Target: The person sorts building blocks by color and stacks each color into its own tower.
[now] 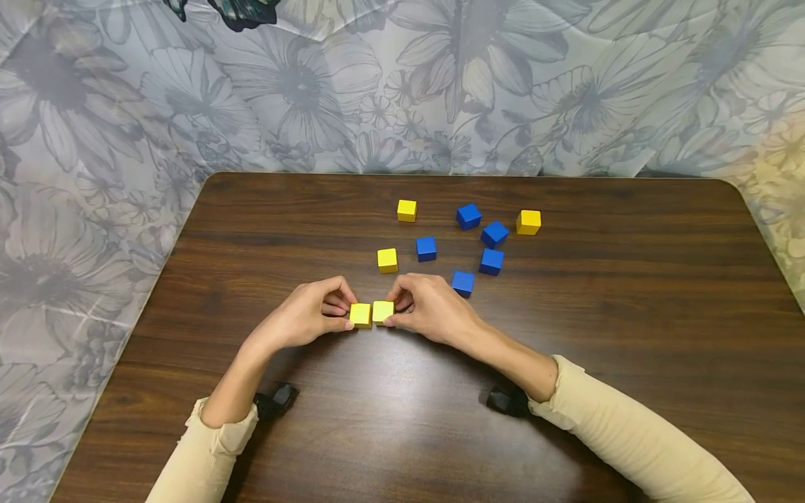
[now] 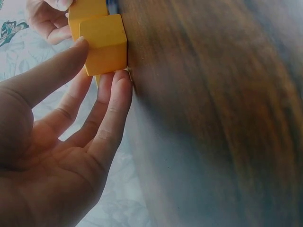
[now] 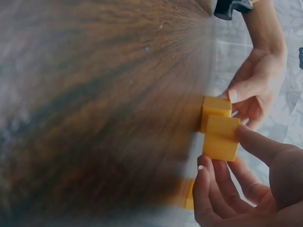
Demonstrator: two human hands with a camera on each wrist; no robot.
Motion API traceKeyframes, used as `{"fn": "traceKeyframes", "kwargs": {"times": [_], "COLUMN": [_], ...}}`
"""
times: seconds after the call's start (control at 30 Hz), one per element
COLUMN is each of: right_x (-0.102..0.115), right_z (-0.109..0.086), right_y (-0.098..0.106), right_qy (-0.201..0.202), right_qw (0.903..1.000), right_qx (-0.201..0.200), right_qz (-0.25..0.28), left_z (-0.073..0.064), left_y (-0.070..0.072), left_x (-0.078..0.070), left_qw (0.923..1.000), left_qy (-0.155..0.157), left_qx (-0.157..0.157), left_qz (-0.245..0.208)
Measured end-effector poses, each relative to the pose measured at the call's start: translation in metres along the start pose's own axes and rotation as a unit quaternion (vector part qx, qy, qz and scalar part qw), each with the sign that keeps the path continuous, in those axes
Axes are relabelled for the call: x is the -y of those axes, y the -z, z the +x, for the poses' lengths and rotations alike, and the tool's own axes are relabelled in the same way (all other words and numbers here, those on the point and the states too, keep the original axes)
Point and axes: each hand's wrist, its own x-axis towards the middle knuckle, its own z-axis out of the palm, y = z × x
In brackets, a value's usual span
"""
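Two yellow cubes lie side by side near the middle of the table, a narrow gap between them in the head view. My left hand [image 1: 302,313] pinches the left yellow cube [image 1: 360,315] between thumb and fingers. On the other side, my right hand [image 1: 435,307] grips the right yellow cube [image 1: 383,312] the same way. The left wrist view shows the left yellow cube [image 2: 105,45] close up, thumb on one side and fingertips on the opposite one. In the right wrist view, the right yellow cube [image 3: 221,138] partly covers the left one.
Beyond the hands are three more yellow cubes, the nearest yellow cube [image 1: 387,260] just behind the held pair. Several blue cubes lie to the right, one blue cube [image 1: 462,283] close to my right hand. The brown wooden table [image 1: 629,293] ends at a floral cloth [image 1: 302,91].
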Motion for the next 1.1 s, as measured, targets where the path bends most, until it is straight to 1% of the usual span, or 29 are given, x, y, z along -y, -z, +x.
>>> {"fn": "traceKeyframes", "kwargs": {"times": [0.3,0.7,0.9,1.1], "right_x": [0.001,0.0031,0.0034,0.0039], "right_z": [0.0031,0.0044,0.0052,0.0049], "right_y": [-0.0039,-0.0072,-0.0076,-0.0066], "right_qy": [-0.012,-0.019,-0.024,-0.019], "right_qw": [0.9995,0.9989,0.9989,0.9989], "right_qx": [0.015,0.025,0.027,0.025], "right_qz": [-0.024,-0.035,-0.03,-0.035], "left_z": [0.0005,0.0003,-0.0003,0.0007], "left_y": [-0.0006,-0.0013,-0.0005,0.0], "left_x": [0.0017,0.0019,0.0015,0.0016], "left_qw": [1.0,1.0,1.0,1.0], "left_qy": [0.0,0.005,0.0,-0.003], "left_qx": [0.0,-0.001,0.001,0.003], "left_qz": [-0.001,0.0,0.0,0.001]}}
